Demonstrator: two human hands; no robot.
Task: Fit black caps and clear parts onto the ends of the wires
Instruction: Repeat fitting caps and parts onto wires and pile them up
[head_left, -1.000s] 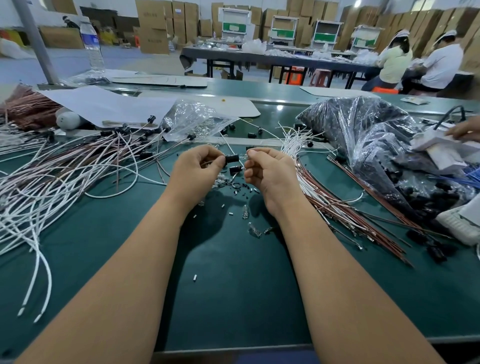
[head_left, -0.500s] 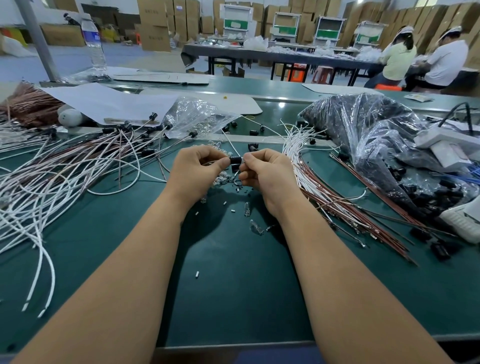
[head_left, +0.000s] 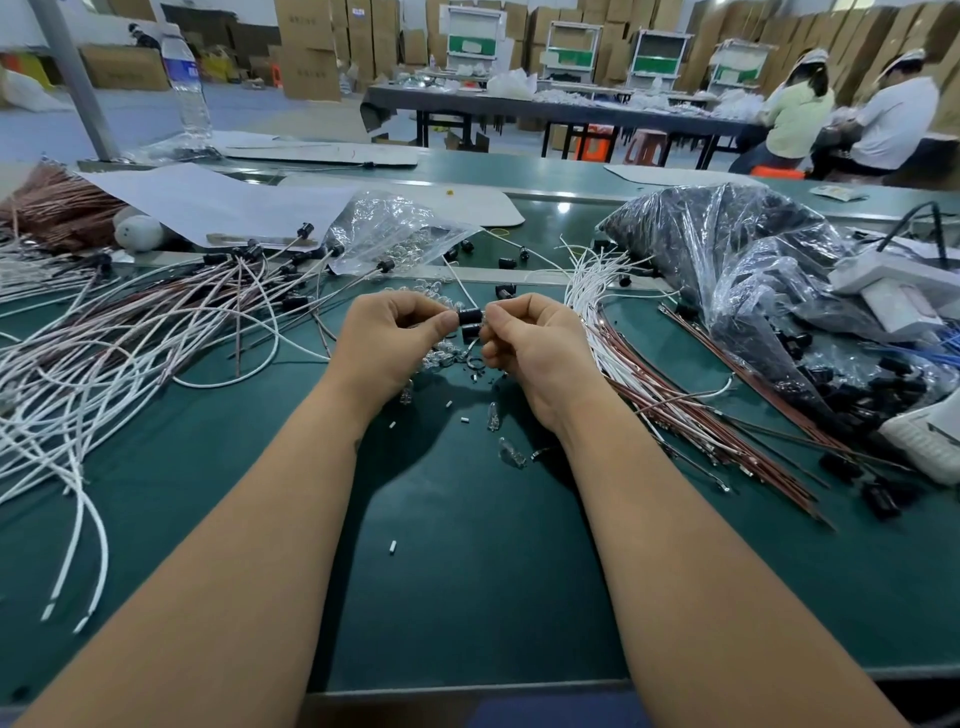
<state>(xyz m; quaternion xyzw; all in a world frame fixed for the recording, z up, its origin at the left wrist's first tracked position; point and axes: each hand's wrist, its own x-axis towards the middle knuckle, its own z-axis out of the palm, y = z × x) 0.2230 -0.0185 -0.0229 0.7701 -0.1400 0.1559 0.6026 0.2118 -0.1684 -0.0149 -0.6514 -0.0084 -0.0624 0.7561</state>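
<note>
My left hand (head_left: 387, 340) and my right hand (head_left: 535, 345) meet over the middle of the green table (head_left: 467, 571). Between their fingertips sits a black cap (head_left: 470, 316), pinched by my left hand's thumb and fingers. My right hand's fingers curl on something small against the cap's right end; I cannot make out what it is. A second black cap (head_left: 471, 331) shows just below. Small clear parts (head_left: 441, 358) lie on the table under my hands. Capped white and brown wires (head_left: 156, 322) spread out to the left. Uncapped wires (head_left: 649, 374) lie to the right.
A clear bag of clear parts (head_left: 395, 234) lies behind my hands. A large plastic bag of black caps (head_left: 753, 270) fills the right side, beside white devices (head_left: 893, 291). Paper sheets (head_left: 218, 202) and a water bottle (head_left: 187, 88) stand at the back left. Two people sit at a far table.
My hands have closed together on the black cap, and my right fingertips now sit against its end. The other person's hand seen at the right edge a second ago is gone.
</note>
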